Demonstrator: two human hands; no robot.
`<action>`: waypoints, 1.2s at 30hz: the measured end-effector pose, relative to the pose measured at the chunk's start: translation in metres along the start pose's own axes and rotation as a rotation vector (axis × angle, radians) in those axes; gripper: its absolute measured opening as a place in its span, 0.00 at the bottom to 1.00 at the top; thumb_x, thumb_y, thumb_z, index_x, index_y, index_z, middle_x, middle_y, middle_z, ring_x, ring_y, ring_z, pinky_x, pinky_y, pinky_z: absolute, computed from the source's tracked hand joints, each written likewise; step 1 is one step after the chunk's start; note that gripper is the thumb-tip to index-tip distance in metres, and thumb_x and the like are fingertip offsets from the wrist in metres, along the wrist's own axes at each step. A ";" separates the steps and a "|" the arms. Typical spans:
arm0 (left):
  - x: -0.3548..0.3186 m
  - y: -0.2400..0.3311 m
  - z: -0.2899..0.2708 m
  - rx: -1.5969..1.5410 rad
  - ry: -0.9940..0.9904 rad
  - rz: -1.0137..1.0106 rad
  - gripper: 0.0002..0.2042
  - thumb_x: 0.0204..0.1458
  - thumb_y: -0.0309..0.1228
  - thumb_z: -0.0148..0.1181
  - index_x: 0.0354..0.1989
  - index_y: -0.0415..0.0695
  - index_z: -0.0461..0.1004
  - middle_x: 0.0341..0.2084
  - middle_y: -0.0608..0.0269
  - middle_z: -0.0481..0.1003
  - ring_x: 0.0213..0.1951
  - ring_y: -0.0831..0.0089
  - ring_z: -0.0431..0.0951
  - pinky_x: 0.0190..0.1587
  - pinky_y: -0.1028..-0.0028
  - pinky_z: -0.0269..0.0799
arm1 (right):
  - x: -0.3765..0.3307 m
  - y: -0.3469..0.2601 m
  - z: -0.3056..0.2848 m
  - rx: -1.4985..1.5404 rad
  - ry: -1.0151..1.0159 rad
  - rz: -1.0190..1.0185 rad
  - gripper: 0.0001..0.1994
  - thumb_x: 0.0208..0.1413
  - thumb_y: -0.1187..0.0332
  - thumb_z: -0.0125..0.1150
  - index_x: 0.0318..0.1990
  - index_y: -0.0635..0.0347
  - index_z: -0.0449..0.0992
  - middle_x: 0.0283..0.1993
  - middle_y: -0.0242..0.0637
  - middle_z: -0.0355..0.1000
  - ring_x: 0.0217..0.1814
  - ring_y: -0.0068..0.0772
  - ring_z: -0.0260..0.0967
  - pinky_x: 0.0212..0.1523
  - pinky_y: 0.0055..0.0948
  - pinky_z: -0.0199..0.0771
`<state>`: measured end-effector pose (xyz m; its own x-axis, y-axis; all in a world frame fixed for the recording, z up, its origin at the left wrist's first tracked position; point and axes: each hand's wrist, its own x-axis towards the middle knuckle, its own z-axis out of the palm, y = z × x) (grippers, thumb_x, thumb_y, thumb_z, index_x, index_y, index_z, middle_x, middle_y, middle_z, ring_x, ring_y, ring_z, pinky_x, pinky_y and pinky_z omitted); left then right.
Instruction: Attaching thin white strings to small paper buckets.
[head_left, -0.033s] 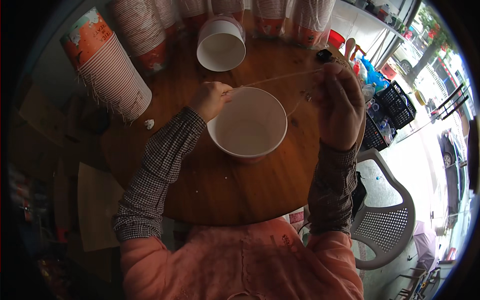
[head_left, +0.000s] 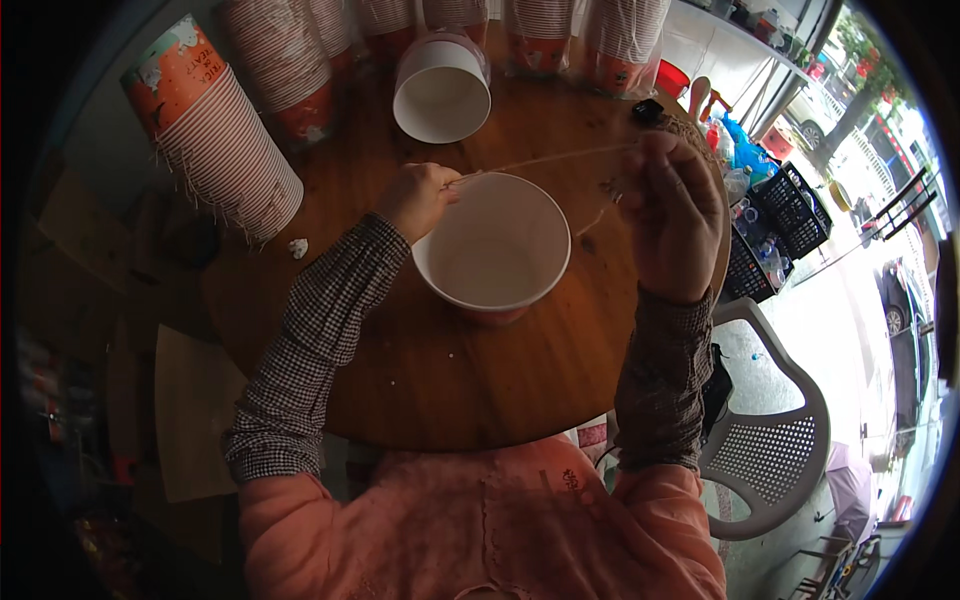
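Observation:
A white paper bucket [head_left: 492, 248] stands open on the round wooden table [head_left: 440, 380]. My left hand [head_left: 418, 197] rests at the bucket's left rim and pinches one end of a thin pale string [head_left: 550, 160]. The string runs taut across the bucket's far rim to my right hand [head_left: 672, 215], which is raised over the table's right side with its fingers closed on the other end. A short loose length of string hangs down below the right hand's fingers.
A second white bucket [head_left: 441, 90] lies tilted at the table's far side. Stacks of striped paper buckets [head_left: 225, 150] line the back and left. A small white scrap [head_left: 297, 247] lies at the left. A white plastic chair [head_left: 770, 440] and black crates [head_left: 790, 215] are on the right.

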<state>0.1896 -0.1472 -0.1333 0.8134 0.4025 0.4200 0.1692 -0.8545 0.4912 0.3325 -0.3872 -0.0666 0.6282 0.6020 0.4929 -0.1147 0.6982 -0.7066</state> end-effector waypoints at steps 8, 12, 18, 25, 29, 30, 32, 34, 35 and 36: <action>-0.006 -0.017 -0.027 0.192 0.096 0.072 0.21 0.44 0.24 0.67 0.50 0.40 0.74 0.42 0.53 0.75 0.42 0.59 0.77 0.44 0.67 0.73 | -0.031 0.005 0.025 0.314 -0.201 0.321 0.08 0.64 0.73 0.50 0.48 0.62 0.71 0.40 0.39 0.75 0.29 0.20 0.71 0.25 0.18 0.73; -0.046 0.045 -0.032 -0.061 0.348 0.178 0.13 0.53 0.29 0.62 0.46 0.39 0.75 0.39 0.55 0.77 0.41 0.64 0.78 0.45 0.70 0.74 | -0.048 0.013 0.032 0.441 -0.274 0.416 0.08 0.65 0.73 0.48 0.48 0.62 0.71 0.41 0.39 0.75 0.29 0.22 0.72 0.25 0.18 0.75; -0.125 0.109 -0.001 -0.962 0.100 -0.213 0.21 0.65 0.44 0.46 0.46 0.35 0.75 0.41 0.58 0.78 0.44 0.69 0.79 0.46 0.74 0.73 | -0.071 0.028 0.047 0.615 -0.268 0.546 0.08 0.66 0.73 0.46 0.47 0.61 0.71 0.39 0.37 0.74 0.26 0.21 0.67 0.24 0.19 0.70; -0.169 0.118 0.016 -1.756 -0.217 -0.602 0.21 0.65 0.43 0.44 0.42 0.36 0.75 0.33 0.59 0.77 0.36 0.72 0.78 0.39 0.76 0.73 | -0.092 0.040 0.036 0.658 -0.141 0.595 0.08 0.66 0.73 0.46 0.47 0.59 0.71 0.39 0.35 0.73 0.27 0.19 0.66 0.25 0.19 0.68; -0.179 0.111 0.017 -1.288 -0.093 -0.434 0.18 0.65 0.40 0.48 0.30 0.38 0.74 0.22 0.64 0.74 0.25 0.76 0.73 0.31 0.75 0.69 | -0.111 0.041 0.021 0.568 -0.055 0.616 0.07 0.65 0.73 0.47 0.47 0.59 0.71 0.38 0.34 0.73 0.27 0.19 0.66 0.26 0.19 0.69; -0.181 0.113 0.012 -1.288 -0.091 -0.435 0.18 0.65 0.40 0.48 0.30 0.38 0.74 0.22 0.64 0.74 0.25 0.76 0.73 0.31 0.75 0.69 | -0.117 0.042 0.014 0.568 -0.057 0.619 0.07 0.65 0.73 0.47 0.47 0.59 0.71 0.38 0.34 0.73 0.27 0.19 0.66 0.26 0.19 0.69; -0.183 0.121 0.000 -1.010 -0.079 -0.415 0.16 0.64 0.37 0.50 0.26 0.39 0.71 0.18 0.64 0.72 0.22 0.78 0.71 0.27 0.75 0.66 | -0.128 0.042 -0.001 0.242 -0.058 0.614 0.06 0.64 0.73 0.50 0.46 0.59 0.71 0.36 0.34 0.73 0.26 0.20 0.68 0.26 0.19 0.70; -0.186 0.124 -0.009 -0.815 -0.124 -0.338 0.15 0.63 0.36 0.51 0.27 0.38 0.71 0.17 0.62 0.72 0.21 0.75 0.72 0.25 0.74 0.67 | -0.139 0.036 -0.003 -0.046 -0.046 0.650 0.07 0.63 0.76 0.50 0.46 0.62 0.72 0.35 0.33 0.72 0.26 0.20 0.68 0.28 0.19 0.70; -0.188 0.125 -0.011 -0.620 -0.166 -0.260 0.15 0.63 0.35 0.52 0.28 0.37 0.72 0.16 0.60 0.72 0.20 0.73 0.73 0.24 0.73 0.67 | -0.145 0.035 -0.001 -0.295 -0.082 0.538 0.09 0.62 0.77 0.49 0.47 0.63 0.72 0.34 0.32 0.72 0.27 0.19 0.68 0.29 0.18 0.70; -0.191 0.126 -0.010 -0.620 -0.167 -0.265 0.15 0.63 0.35 0.52 0.28 0.37 0.72 0.16 0.60 0.72 0.20 0.73 0.73 0.24 0.73 0.67 | -0.152 0.034 0.002 -0.539 -0.118 0.420 0.10 0.61 0.79 0.48 0.48 0.64 0.72 0.34 0.31 0.71 0.28 0.18 0.68 0.30 0.18 0.70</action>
<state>0.0499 -0.3280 -0.1440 0.8714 0.4738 0.1270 0.0654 -0.3689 0.9272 0.2318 -0.4540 -0.1640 0.5227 0.8388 0.1524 0.0875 0.1251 -0.9883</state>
